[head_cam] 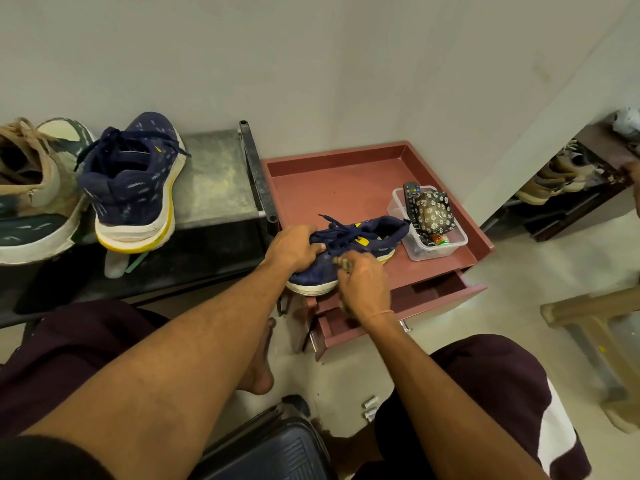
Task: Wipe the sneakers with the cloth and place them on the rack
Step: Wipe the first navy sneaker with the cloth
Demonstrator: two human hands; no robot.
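Closest in, a dark ribbed plastic seat (pixel 277 455) sits at the bottom edge of the view, and a bare foot (pixel 258 368) rests on the pale floor tiles (pixel 346 382) just beyond it. Ahead of that, a navy sneaker (pixel 377 230) with a white and yellow sole lies on the front part of a reddish-brown cabinet top (pixel 346 181), its toe poking over the near edge above an open drawer (pixel 433 292). The left hand (pixel 294 249) grips the shoe from above, fingers curled over the laces. The right hand (pixel 363 282) is closed round a brownish cloth (pixel 343 263) (only a small bunch of it shows past the knuckles) and holds it against the shoe's side. Right by the heel stands a clear plastic box (pixel 446 244) holding a remote control (pixel 411 195) and a daisy-print pouch (pixel 433 211). Left of the cabinet is a dark metal rack (pixel 214 178); on its top shelf the matching sneaker (pixel 135 181) stands heel toward the camera, beside a tan and green shoe (pixel 34 188). Farther right, more shoes (pixel 554 174) sit on a low shelf by the white wall (pixel 311 64)
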